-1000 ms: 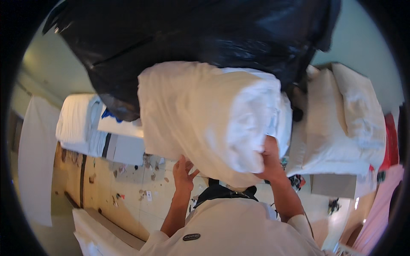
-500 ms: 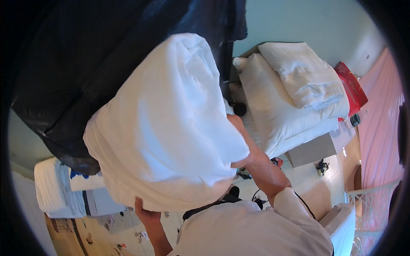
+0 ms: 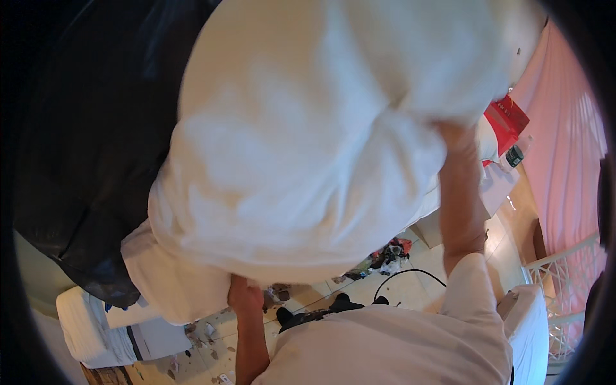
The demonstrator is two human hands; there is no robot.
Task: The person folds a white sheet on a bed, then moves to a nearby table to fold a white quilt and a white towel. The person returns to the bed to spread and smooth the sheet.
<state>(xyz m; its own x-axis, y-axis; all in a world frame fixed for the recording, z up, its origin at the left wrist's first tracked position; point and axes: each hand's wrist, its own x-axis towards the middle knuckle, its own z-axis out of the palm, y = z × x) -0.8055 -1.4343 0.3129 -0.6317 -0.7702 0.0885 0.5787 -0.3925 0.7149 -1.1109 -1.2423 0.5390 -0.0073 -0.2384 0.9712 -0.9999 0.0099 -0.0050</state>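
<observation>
1. We hold the white bundle (image 3: 289, 160) aloft, out in front of our shirt (image 3: 385, 350); it overlaps the black bag (image 3: 96, 160) in view, and we cannot tell whether they touch.
2. To carry this hold well, we should share the load between both sides, since the soft bulk looks apt to sag in the middle.
3. We would do well to gather the flap (image 3: 179, 292) hanging at lower left, so that it does not drag or catch.
4. The bundle probably blocks much of our sight ahead, so we should mind the cable (image 3: 417, 270) and the litter (image 3: 385, 258) on the floor (image 3: 428, 262).
5. Our right hand (image 3: 453, 131) reaches far out along the bundle's right side, its forearm nearly straight up the view. Folds around it suggest that it grasps the cloth, though its fingers are hidden and the hand is blurred.
6. Our left hand (image 3: 245, 295) sits nearer our body, against the bundle's lower edge, forearm upright. Its fingers are out of sight, so we cannot tell whether it grips or merely props.
</observation>
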